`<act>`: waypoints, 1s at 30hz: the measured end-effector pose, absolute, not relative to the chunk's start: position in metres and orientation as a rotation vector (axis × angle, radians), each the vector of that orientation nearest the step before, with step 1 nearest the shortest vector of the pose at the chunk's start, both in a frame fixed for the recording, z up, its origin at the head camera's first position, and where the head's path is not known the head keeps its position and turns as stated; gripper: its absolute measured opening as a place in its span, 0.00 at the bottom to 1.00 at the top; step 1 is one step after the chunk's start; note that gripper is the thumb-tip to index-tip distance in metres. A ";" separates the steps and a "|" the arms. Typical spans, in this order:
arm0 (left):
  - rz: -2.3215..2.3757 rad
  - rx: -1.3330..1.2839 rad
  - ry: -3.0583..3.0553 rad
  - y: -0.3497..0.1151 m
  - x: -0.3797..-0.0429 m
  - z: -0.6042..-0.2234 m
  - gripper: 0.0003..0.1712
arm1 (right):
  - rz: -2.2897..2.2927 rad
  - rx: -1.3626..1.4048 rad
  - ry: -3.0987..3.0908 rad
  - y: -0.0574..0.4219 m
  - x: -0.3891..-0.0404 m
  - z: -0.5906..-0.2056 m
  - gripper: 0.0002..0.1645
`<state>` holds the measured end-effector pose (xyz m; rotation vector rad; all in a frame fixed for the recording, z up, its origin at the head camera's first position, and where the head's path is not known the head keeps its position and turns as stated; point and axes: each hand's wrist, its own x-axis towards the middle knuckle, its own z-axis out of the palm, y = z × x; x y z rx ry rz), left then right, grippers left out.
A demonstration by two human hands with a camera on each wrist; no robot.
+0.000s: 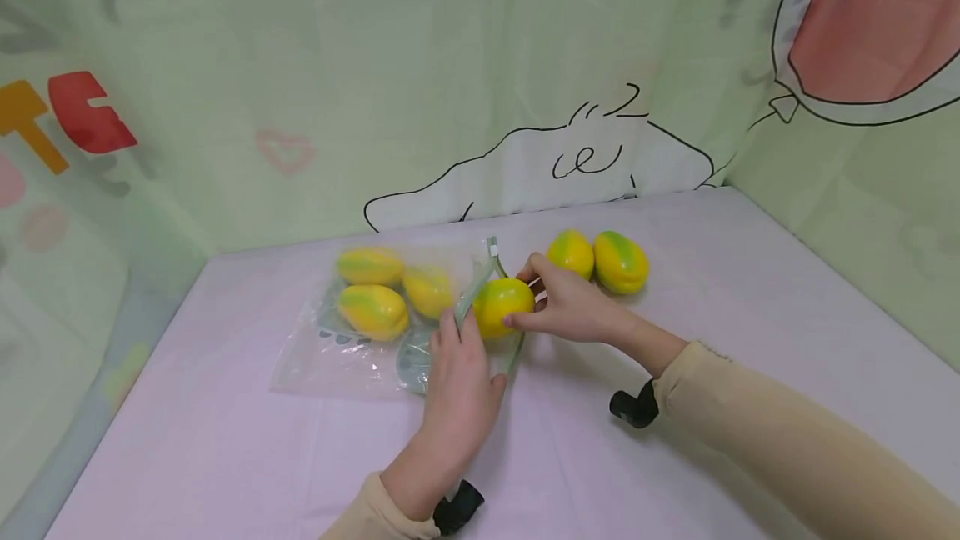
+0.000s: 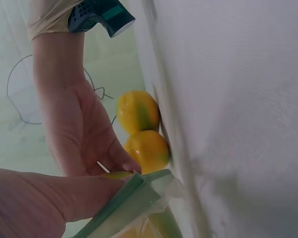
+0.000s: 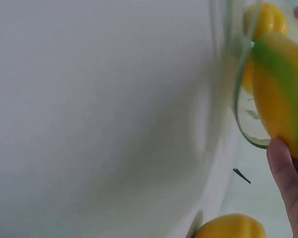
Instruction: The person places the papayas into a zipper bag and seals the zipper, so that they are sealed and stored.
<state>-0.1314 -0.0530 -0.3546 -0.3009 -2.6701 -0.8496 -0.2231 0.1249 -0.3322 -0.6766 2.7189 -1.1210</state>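
Your right hand (image 1: 566,302) pinches one mango-like fruit (image 1: 498,307) between thumb and fingertips at its right end; this end hold seemingly leaves the side facing the bag free of fingers. The fruit sits at the mouth of the clear zip bag (image 1: 300,367), between its two lips. Your left hand (image 1: 461,390) grips the green upper lip (image 1: 475,288) at its fingertips, probably so the film stands away from the fruit. Inside, three similar fruits (image 1: 372,312) lie close together toward the far left end, their weight likely steadying the limp bag on the lilac tablecloth (image 1: 225,448). Two more fruits (image 1: 621,262) rest touching, just beyond your right hand, presumably for easy reach. Behind stands a printed backdrop (image 1: 450,48)
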 end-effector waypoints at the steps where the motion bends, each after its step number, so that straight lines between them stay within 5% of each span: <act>1: -0.854 -0.299 -2.673 -0.053 -0.132 -0.355 0.48 | -1.113 -0.658 2.753 0.124 -0.223 -0.333 0.29; 15: -0.941 -0.274 -2.679 -0.055 -0.135 -0.357 0.53 | -1.059 -0.618 3.018 0.105 -0.222 -0.342 0.31; 30: -0.945 -0.280 -2.695 -0.054 -0.136 -0.357 0.51 | -1.127 -0.703 2.625 0.102 -0.222 -0.339 0.28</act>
